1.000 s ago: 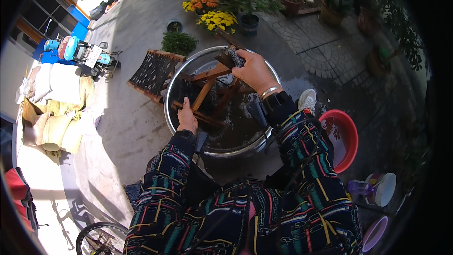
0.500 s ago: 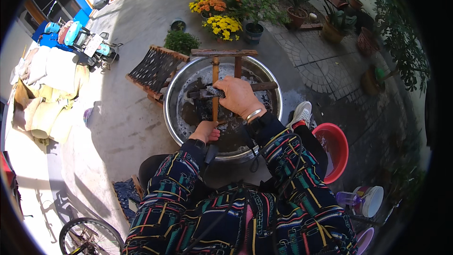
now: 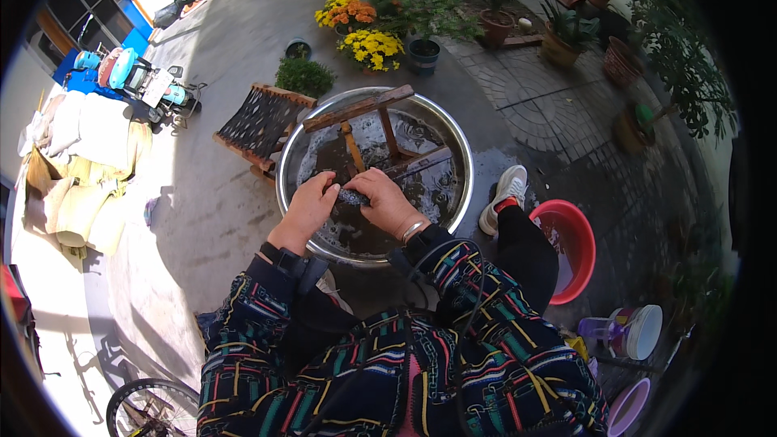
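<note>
A wooden stool frame (image 3: 360, 108) stands tilted in a wide metal basin (image 3: 465, 186) of dark, foamy water. My left hand (image 3: 307, 209) is closed at the near left end of the frame's lower bar, though its fingertips partly hide what they grip. Close beside it, my right hand (image 3: 388, 204) presses a grey mesh scouring pad (image 3: 351, 197) against that bar. The pad shows between my two hands. A lighter wooden slat (image 3: 353, 148) runs down from the upper bar toward my right hand.
Left of the basin is a stool with a dark woven seat (image 3: 257, 121). A red tub (image 3: 571, 251) with water stands at right, beside my shoe (image 3: 510, 194). Potted flowers (image 3: 372, 48) are beyond the basin. A white-and-purple bucket (image 3: 635, 333) lies at lower right.
The stool frame has turned and tilted, its upper bar now slanting up to the right. My left hand has risen to the lower bar, and my right hand has moved nearer with the scouring pad.
</note>
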Tool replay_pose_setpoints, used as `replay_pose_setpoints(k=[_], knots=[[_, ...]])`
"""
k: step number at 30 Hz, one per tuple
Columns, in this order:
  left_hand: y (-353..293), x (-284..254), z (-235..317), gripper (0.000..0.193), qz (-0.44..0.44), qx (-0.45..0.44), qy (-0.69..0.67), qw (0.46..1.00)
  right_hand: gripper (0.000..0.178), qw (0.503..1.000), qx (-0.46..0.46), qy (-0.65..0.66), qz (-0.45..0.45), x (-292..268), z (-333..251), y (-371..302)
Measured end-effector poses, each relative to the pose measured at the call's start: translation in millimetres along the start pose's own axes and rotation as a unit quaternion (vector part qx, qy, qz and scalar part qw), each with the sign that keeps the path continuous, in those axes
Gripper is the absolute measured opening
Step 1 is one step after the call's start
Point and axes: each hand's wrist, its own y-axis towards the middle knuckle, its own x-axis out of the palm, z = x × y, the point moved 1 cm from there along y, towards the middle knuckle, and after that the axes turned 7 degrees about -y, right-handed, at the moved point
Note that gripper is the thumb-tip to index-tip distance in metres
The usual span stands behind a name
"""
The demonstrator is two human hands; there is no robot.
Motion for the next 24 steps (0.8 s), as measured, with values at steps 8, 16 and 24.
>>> replay_pose_setpoints(k=[8, 16, 24], knots=[[9, 29, 25, 0.051, -0.09, 0.078, 0.197, 0.973, 0.05, 0.927, 0.359, 0.011, 0.111, -24, 36, -84], [28, 29, 22, 0.044, -0.074, 0.079, 0.257, 0.96, 0.048, 0.909, 0.37, -0.148, -0.118, -15, 105, -85], [33, 33, 20, 0.041, -0.081, -0.009, 0.229, 0.97, 0.03, 0.813, 0.197, -0.19, -0.514, 42, 110, -71]])
